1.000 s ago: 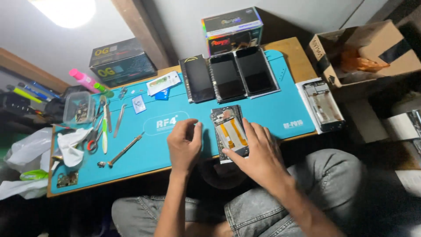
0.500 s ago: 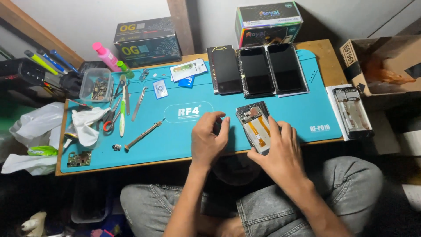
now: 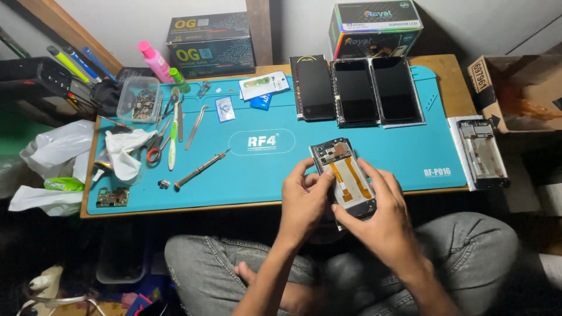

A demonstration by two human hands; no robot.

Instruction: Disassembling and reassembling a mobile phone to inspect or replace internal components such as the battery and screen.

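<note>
I hold the opened phone in both hands at the near edge of the blue work mat, back cover off, internals facing up. My left hand grips its left edge, thumb up beside the top corner near the board. My right hand closes around the lower right side, fingers wrapped over the bottom end. Both hands are clamped on the phone; it is lifted clear of the mat, tilted slightly, top end pointing away from me

Two orange flex cables run lengthwise down the middle of the frame, and the small board sits at the top. I judge this to be the inspection stage: the unit is open, no tool is in hand, and I am checking the inside

Within reach on the mat: a screwdriver lying diagonally to the left, tweezers, red-handled scissors and a clear parts box further left. Three dark screen panels lie side by side at the far edge. A bare phone frame rests off the mat's right end

By my judgement, any further work on the board or cables calls for one hand to release and fetch a tool from the left, while the other keeps the phone steady or sets it flat on the mat
</note>
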